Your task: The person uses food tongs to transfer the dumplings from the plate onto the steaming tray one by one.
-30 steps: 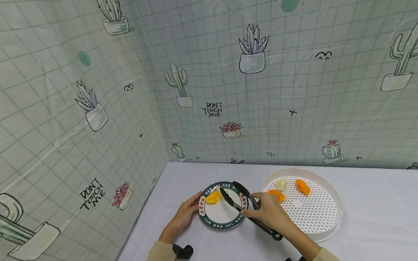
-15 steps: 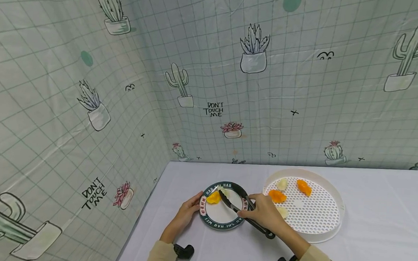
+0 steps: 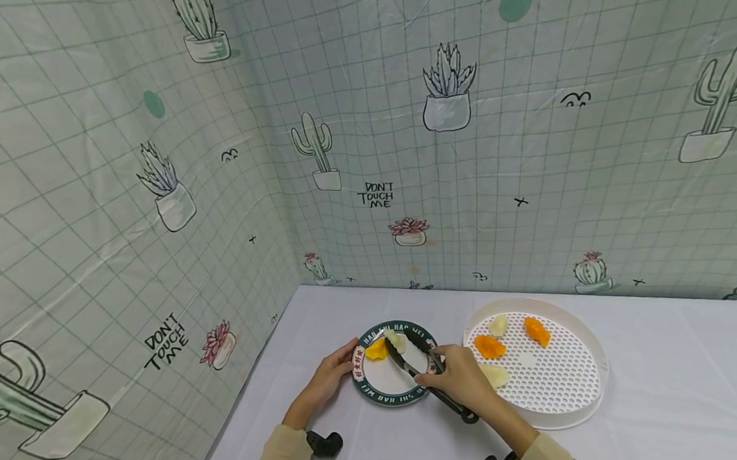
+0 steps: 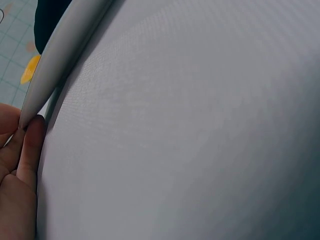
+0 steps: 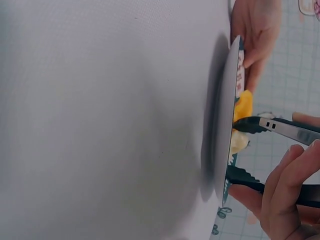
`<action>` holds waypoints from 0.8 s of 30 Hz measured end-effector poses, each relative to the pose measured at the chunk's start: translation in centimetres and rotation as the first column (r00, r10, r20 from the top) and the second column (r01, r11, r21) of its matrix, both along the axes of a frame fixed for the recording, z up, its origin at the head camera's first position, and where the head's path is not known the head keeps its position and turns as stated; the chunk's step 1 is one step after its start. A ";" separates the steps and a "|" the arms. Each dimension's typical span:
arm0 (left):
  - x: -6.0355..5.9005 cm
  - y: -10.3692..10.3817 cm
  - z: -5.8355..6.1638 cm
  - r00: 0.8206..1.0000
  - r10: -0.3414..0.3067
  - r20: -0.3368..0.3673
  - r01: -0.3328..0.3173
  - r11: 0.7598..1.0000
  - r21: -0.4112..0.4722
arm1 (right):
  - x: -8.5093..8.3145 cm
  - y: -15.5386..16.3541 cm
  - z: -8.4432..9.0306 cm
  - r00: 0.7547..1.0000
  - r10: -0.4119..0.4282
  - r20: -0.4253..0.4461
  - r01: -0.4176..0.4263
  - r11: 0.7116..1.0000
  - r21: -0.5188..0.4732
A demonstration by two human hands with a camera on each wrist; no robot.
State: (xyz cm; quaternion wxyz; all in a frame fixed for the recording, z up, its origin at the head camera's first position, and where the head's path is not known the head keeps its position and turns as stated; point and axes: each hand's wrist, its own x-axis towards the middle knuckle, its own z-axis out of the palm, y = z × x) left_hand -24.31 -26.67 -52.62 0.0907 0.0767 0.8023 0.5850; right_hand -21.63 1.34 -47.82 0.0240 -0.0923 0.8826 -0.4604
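Note:
My left hand [image 3: 329,375] pinches the left rim of a small round plate [image 3: 388,380] with a dark green lettered border; the left wrist view shows thumb and finger on either side of its edge. On the plate lie a yellow piece [image 3: 376,349] and a pale, whitish piece [image 3: 397,340], looking like cut food. Black tongs [image 3: 404,364] are gripped in my right hand [image 3: 461,378]. Their two tips are spread apart at the plate's surface, and the pale piece [image 5: 239,143] sits between them, nearer the tip beside the yellow piece.
To the right of the plate stands a large round white tray [image 3: 603,371] with a perforated bottom. It holds orange pieces [image 3: 536,331] and pale pieces [image 3: 497,325]. Behind the white-covered table hangs a grid-patterned curtain [image 3: 522,161] with cactus drawings.
My right hand has moved a little left with the tongs, bringing their tips down to either side of the pale piece. One pale piece on the tray has come into sight. My left hand stays put.

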 end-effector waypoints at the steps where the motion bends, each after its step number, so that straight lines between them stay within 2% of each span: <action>1: 0.0 0.0 0.0 1.000 0.000 -0.002 0.000 1.000 -0.002 | 0.0 -0.1 -0.1 1.000 -0.003 0.003 0.003 1.000 0.004; 24: 0.0 0.1 0.0 1.000 0.003 0.002 -0.003 1.000 -0.024 | 0.7 0.0 -0.2 0.999 0.005 -0.052 -0.007 1.000 -0.027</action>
